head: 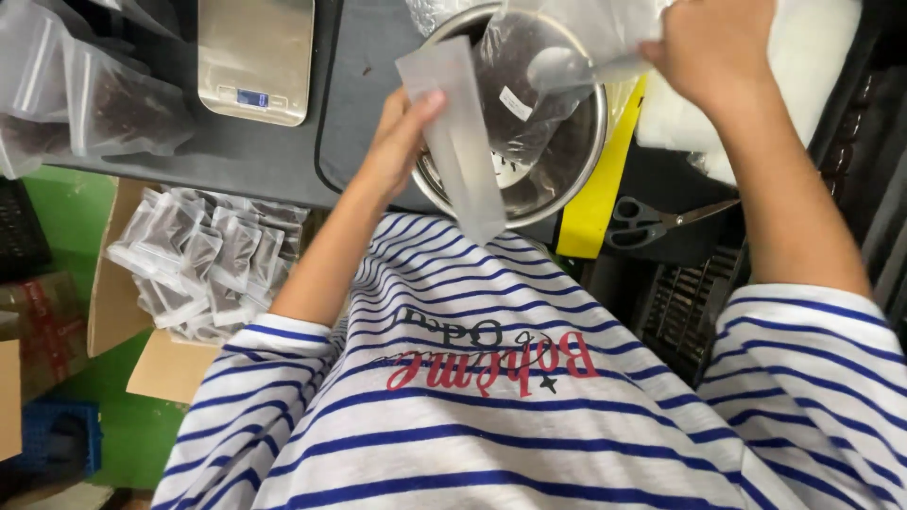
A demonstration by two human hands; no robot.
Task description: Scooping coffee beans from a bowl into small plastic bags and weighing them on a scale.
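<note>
Work in hand appears to be portioning: dark loose material goes from a bowl into small clear pouches. The left hand [397, 142] pinches an empty, long clear pouch [460, 142] between thumb and fingers, holding it tilted over the near rim of the steel bowl [590, 142], which sits near the front edge of the dark bench [265, 151]. The right hand [713, 47] is closed round the handle of a metal spoon [562, 68], whose bowl lies over the steel bowl, partly behind a crumpled clear bag [529, 85] resting in it. Whether the spoon carries any material cannot be told.

Judgement: the step is the filling of one pouch, at the point where pouch and spoon are being brought together; the pouch shows no contents yet. The next move would call for the pouch mouth to be opened and held steady under the spoon, over the bowl so that spills fall back in.

Surroundings: a digital scale [255, 57] stands at the far side of the bench, left of the bowl, with filled larger bags [104, 104] at the bench's left end. Below the left front edge an open cardboard box [123, 302] holds many small filled pouches [208, 260]. Scissors [652, 222] lie beside a yellow strip [605, 184] to the right of the bowl.
</note>
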